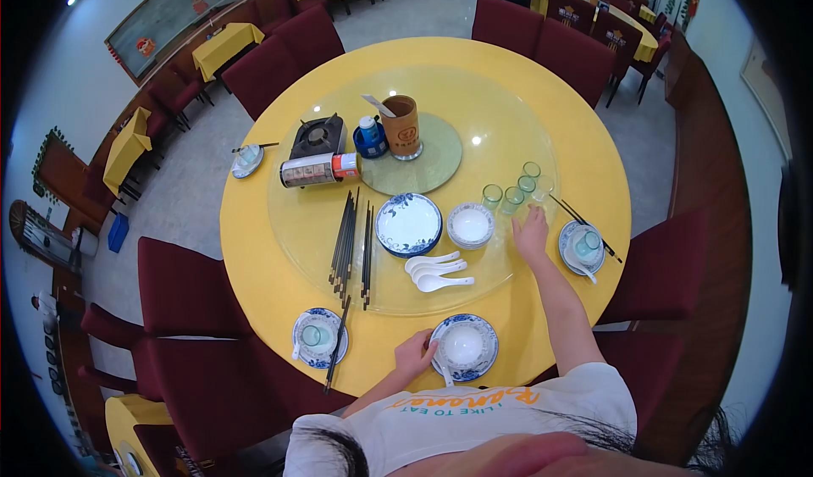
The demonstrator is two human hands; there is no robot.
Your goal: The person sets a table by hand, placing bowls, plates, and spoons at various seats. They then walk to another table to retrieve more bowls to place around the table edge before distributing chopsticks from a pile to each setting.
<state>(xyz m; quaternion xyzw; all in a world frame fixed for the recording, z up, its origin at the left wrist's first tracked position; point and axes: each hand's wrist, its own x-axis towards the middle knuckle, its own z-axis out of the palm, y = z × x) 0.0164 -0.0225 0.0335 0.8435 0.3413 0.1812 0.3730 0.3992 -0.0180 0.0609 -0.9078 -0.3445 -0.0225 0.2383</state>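
My left hand [415, 354] is at the left rim of a blue-patterned plate [489, 362], its bent fingers touching the edge. On this plate stand a white bowl [463, 344] and a white spoon [447, 377], which leans down at the left. Stretched forward over the glass turntable [500, 261], my right hand [531, 234] has its fingers apart, just short of several green-tinted glasses [514, 196]. Nothing shows in it. Left of this hand are stacked small bowls [470, 225], white spoons [439, 272] and a stack of plates [408, 224].
Black chopsticks [344, 244] lie left of the plates. Farther back are a portable stove [318, 135], a gas can [320, 170] and a brown holder [403, 127]. Place settings sit at the right [581, 248] and left [319, 338]. Dark red chairs [186, 286] surround the yellow-covered table [254, 240].
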